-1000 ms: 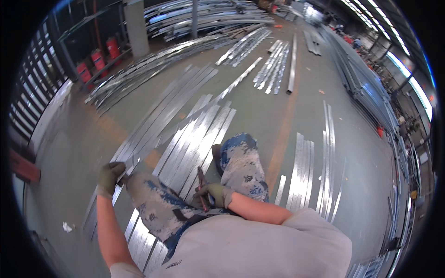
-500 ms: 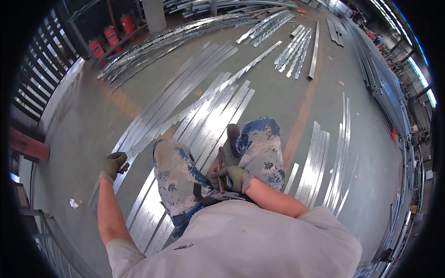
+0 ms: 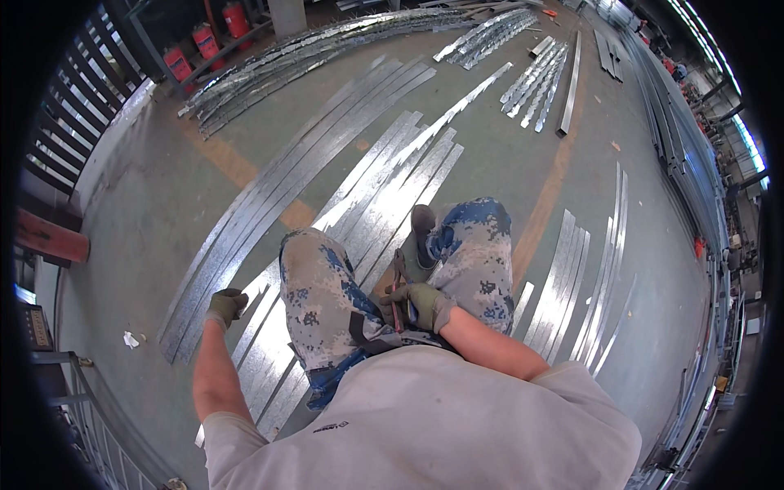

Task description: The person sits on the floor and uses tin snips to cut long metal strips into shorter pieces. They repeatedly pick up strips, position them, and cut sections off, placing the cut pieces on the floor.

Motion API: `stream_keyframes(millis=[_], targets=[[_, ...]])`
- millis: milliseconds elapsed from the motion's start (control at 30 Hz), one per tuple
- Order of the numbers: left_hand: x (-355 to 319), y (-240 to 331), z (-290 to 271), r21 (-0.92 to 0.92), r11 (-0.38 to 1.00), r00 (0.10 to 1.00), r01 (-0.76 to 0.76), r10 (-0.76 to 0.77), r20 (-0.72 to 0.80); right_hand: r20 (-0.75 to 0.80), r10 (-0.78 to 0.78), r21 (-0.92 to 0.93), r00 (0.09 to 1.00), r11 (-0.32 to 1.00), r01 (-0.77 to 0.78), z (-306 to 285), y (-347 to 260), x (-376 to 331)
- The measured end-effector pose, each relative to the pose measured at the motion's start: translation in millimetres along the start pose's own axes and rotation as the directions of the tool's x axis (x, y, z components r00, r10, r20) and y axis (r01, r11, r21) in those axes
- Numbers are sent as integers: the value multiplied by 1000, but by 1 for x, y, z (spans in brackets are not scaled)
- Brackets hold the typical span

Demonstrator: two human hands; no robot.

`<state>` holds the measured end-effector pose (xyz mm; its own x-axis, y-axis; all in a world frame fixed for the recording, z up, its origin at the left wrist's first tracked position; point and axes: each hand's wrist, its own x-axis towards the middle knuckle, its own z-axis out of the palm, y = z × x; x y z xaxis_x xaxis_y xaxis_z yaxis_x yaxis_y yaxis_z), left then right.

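Note:
My left hand (image 3: 226,305), in an olive work glove, is closed at the edge of a long, thin metal strip (image 3: 425,135). The strip slants away to the upper right, lying over a bundle of flat galvanized strips (image 3: 429,171) on the floor. Between my knees, my right hand (image 3: 416,305), gloved the same way, is wrapped round a pair of pliers (image 3: 398,287) with reddish handles. Their jaws point up and away from me. Part of the bundle is hidden beneath my left leg.
Another row of flat strips (image 3: 269,192) lies to the left. Shorter strips (image 3: 559,282) are on the right, with twisted metal pieces (image 3: 535,86) farther off. Red extinguishers (image 3: 206,42) stand at the far left. Long stacked profiles (image 3: 674,155) line the right side.
My left hand has moved right with the strip, which has shifted from the gap between the two rows onto the middle bundle. My right hand keeps hold of the pliers.

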<state>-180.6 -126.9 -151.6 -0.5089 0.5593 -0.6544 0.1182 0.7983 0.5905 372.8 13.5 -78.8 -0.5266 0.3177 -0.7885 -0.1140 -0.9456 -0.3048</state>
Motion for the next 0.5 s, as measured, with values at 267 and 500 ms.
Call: stream_keyframes(millis=[267, 500], targets=[[8, -18, 12, 177, 984, 998, -11, 22, -62, 36, -16, -26, 999, 1000, 17, 6, -1, -8], [-30, -29, -38, 296, 955, 993, -9, 42, -106, -16, -8, -10, 1000, 1000, 7, 5, 0, -9]])
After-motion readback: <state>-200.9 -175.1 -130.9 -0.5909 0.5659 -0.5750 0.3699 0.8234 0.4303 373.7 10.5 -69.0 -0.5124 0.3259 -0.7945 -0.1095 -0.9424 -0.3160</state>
